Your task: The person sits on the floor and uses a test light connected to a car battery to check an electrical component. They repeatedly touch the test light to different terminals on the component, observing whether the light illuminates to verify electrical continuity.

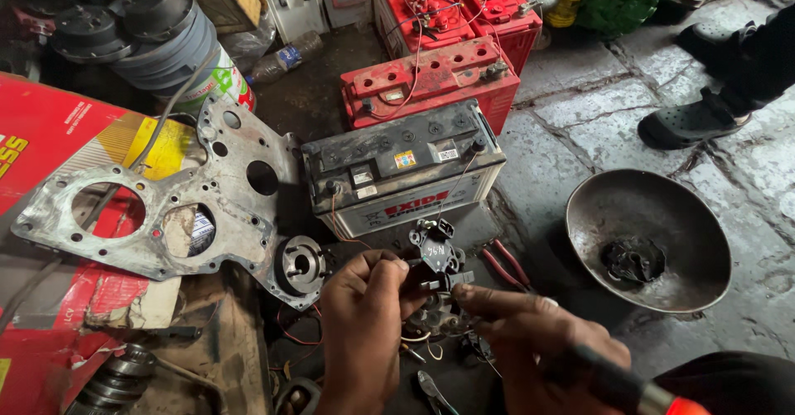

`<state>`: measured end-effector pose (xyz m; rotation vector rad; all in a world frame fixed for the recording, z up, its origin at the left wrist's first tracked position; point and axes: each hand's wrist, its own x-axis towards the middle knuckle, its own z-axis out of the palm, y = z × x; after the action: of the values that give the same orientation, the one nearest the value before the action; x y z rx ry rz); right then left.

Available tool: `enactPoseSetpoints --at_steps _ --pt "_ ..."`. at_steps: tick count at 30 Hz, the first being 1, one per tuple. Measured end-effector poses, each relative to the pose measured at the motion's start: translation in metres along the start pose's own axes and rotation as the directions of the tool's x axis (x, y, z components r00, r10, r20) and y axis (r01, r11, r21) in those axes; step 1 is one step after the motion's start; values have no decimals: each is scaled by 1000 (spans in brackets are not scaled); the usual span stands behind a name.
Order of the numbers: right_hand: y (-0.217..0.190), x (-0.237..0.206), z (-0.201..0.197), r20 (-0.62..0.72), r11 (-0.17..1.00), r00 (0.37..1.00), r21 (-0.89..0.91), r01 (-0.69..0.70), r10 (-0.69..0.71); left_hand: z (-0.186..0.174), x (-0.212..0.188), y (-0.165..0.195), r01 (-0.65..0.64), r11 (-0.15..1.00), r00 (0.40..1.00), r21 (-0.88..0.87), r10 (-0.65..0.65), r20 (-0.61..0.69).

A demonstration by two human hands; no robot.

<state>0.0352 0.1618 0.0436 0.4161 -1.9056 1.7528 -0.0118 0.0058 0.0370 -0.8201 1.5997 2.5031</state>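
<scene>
I'm pinching a small black part [436, 253] with both hands [364, 307] [530, 332], working over a grimy stone floor [580, 125] beside batteries [403, 166].

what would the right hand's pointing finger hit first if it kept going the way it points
The right hand points its finger up and left at the small black electrical part pinched in the left hand. It would likely meet that part first; it already looks very close, though depth is unclear.

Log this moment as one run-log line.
left hand: holds black electrical part | right hand: touches part, grips tool handle | behind: battery
</scene>
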Motion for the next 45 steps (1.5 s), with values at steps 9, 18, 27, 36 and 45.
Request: enactPoseSetpoints --at_steps 9,18,27,36,45 --pt "-10 24 0 313 867 863 -181 464 -396 -4 1 4 56 976 998 -211 -57 4" --pt "-4 21 2 293 832 844 -208 515 -449 -4 0 5 48 980 999 -194 -46 14" --pt "-8 22 2 327 812 846 -278 513 -422 -1 -6 9 65 985 997 -159 -70 -25" --pt "-17 20 -4 291 883 886 -199 426 -362 -1 -5 8 49 987 999 -151 -52 -13" --pt "-11 -2 -45 453 988 878 -75 -133 152 -2 -4 6 12 982 1000 -186 -8 24"
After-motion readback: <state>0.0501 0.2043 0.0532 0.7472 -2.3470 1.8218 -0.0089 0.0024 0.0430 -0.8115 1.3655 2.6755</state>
